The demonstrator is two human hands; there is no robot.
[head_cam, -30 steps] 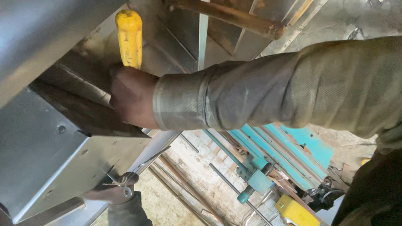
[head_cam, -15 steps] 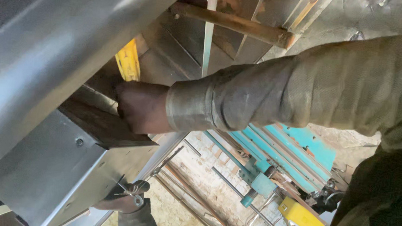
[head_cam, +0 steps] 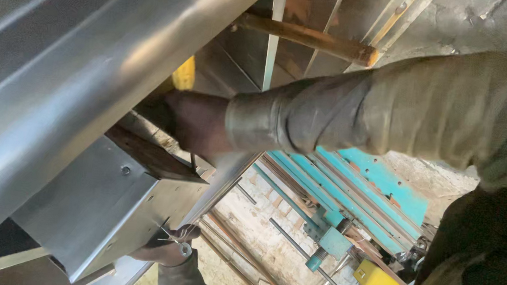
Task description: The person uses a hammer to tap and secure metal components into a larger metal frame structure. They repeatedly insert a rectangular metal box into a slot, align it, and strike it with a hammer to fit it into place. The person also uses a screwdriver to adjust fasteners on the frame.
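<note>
Right hand (head_cam: 196, 124) gripping yellow tool (head_cam: 183, 75) at 10 o'clock, partly hidden behind metal sheet (head_cam: 75, 63). Left hand (head_cam: 164, 250) at 6 o'clock clamped on pliers (head_cam: 178, 244) against steel box (head_cam: 98, 208).

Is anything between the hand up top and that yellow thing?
Nothing visible separates them: the right hand sits right against the yellow tool. The big metal sheet in front hides part of the tool.

The big steel sheet (head_cam: 87, 64) closed off everything above the right hand (head_cam: 196, 124), which was wedged beneath its edge. A wooden bar (head_cam: 307, 37) crossed behind. Open room lay below, toward the floor (head_cam: 258, 223).
</note>
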